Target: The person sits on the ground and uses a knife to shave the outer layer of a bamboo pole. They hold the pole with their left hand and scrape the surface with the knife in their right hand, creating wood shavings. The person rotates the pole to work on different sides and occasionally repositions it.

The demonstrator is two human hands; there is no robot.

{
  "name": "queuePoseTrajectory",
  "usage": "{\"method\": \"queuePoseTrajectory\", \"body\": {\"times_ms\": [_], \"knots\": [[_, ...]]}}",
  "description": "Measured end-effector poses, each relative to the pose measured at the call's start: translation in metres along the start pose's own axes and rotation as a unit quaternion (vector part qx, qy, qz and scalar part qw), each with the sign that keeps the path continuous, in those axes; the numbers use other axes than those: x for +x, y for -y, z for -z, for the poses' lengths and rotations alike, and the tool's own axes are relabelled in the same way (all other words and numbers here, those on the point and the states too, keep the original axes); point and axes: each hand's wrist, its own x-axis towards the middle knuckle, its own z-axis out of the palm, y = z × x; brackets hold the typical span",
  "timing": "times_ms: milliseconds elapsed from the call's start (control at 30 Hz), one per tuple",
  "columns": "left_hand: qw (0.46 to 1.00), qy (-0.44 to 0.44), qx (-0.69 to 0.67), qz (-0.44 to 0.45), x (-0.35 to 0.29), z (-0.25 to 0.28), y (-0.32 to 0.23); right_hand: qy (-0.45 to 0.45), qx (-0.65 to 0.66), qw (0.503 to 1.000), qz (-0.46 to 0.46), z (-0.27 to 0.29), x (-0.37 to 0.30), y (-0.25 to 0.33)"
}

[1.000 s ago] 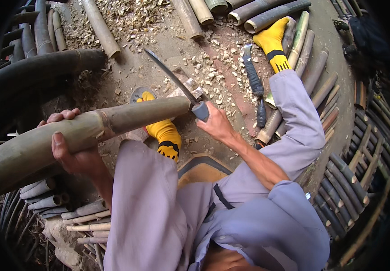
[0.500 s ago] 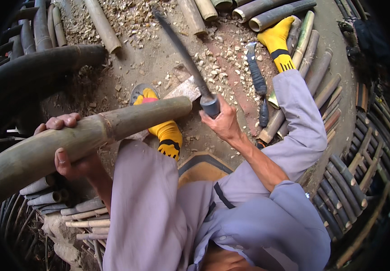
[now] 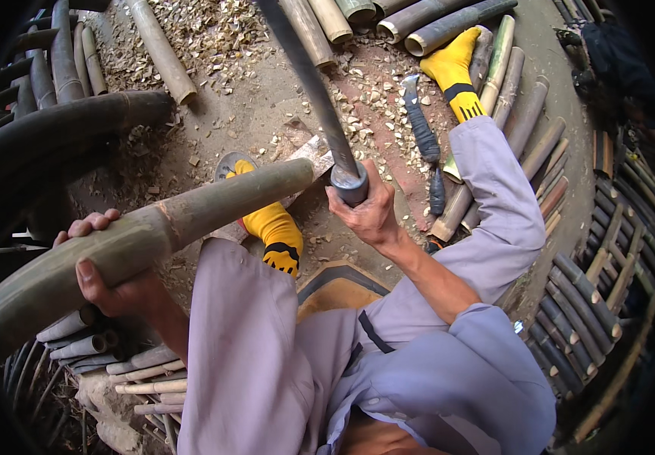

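Note:
A thick green-brown bamboo pole (image 3: 229,199) slants across my left thigh, its far end over a yellow-socked foot. My left hand (image 3: 108,265) is wrapped round the pole left of its node, thumb below and fingertips over the top. In my right hand (image 3: 373,212), closed round its grey rounded grip, a machete (image 3: 316,98) points up and away, its long dark blade slightly blurred. The blade is apart from the bamboo, just right of the pole's end.
Pale wood chips (image 3: 229,38) litter the ground. A hooked knife with a dark wrapped handle (image 3: 422,125) lies near my right foot (image 3: 452,64). Cut bamboo lengths (image 3: 521,114) lie at the right, and bamboo stacks (image 3: 578,318) stand farther out. A curved dark pole (image 3: 77,117) is at left.
The machete blade has swung to stand higher, tilted more toward the camera. The bamboo pole has shifted slightly left and down with my left hand still gripping it.

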Motion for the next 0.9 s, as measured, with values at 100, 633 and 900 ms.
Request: {"method": "queuePoseTrajectory", "body": {"times_ms": [100,633,900], "knots": [[1.0,0.018,-0.008,0.001,-0.002,-0.003,0.001,0.029,-0.09,0.996,0.0,-0.027,-0.011,-0.073],[1.0,0.007,-0.007,-0.008,-0.004,0.002,-0.002,0.104,-0.131,0.979,-0.12,-0.017,-0.02,-0.097],[0.989,0.141,-0.026,-0.029,0.005,0.025,0.001,-0.001,-0.043,0.999,0.009,-0.025,-0.012,-0.058]]}}
